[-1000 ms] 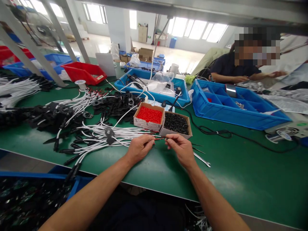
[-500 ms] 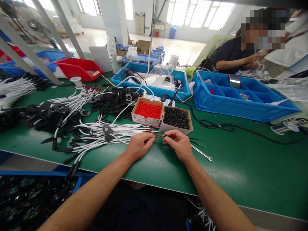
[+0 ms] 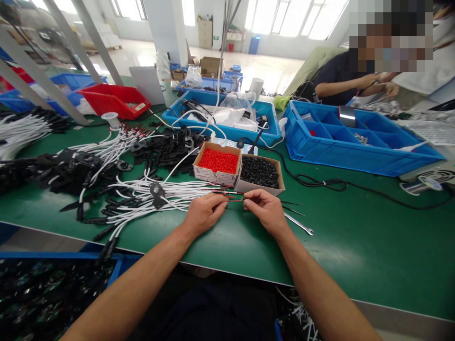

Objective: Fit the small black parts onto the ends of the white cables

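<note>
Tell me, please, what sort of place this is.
Probably a cable assembly workshop: many white cables lie on a bench, with a box of red parts and a divided bin.

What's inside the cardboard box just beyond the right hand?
A heap of small black pieces shows in the cardboard box; its floor and anything beneath the top layer are covered.

Bare left forearm [image 3: 138,272] and right forearm [image 3: 316,277] angle inward; the left hand [image 3: 203,213] and right hand [image 3: 266,211] face each other, near but apart, each pinching at the fingertips [image 3: 223,199].
</note>
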{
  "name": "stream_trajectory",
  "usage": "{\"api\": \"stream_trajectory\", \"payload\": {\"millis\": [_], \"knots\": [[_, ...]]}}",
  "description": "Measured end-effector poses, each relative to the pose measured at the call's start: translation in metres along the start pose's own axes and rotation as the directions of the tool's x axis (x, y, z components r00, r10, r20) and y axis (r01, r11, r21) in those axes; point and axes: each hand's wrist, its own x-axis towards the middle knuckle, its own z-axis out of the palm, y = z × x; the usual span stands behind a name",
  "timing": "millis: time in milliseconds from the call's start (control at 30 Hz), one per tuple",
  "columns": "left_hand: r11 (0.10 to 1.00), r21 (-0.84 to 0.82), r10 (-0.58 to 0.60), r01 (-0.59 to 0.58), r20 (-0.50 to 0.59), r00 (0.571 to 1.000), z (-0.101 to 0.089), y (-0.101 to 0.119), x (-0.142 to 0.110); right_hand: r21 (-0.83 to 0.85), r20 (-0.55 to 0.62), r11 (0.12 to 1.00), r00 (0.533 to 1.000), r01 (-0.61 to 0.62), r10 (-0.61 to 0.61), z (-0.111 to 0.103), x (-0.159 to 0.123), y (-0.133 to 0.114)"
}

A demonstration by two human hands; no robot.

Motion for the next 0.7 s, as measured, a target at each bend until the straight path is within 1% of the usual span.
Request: {"api": "stream_trajectory", "payload": {"millis": [67,133,233,333,533,700], "knots": [[1.0,-0.019,-0.004,0.004,-0.012,1.0,-0.0005,0.0004,0.0008,0.103,0.003,0.994,0.999,-0.047,0.047,0.0008,0.0006,0.0002],[0.999,-0.04,0.0,-0.001,-0.016,1.0,-0.0011,0.0007,0.0015,0.166,0.031,0.982,0.996,-0.09,0.086,0.0022,0.0008,0.0001],[0.998,-0.063,0.005,-0.006,-0.01,1.0,-0.0018,0.0007,0.0017,0.228,0.062,0.965,0.991,-0.132,0.121,0.0044,0.0006,-0.0008],[0.998,-0.069,0.004,-0.005,-0.003,1.0,-0.0022,0.0007,0.0015,0.268,0.078,0.953,0.989,-0.14,0.123,0.0057,0.0002,-0.0021],[0.998,-0.056,0.002,0.0,0.023,1.0,-0.0017,0.0007,0.0023,0.229,0.098,0.965,0.99,-0.125,0.105,0.004,-0.0003,-0.0033],[1.0,0.026,-0.004,0.003,0.038,0.999,0.0002,-0.0005,0.0011,0.128,0.11,0.987,0.991,-0.096,0.082,-0.0001,0.0005,0.0006]]}}
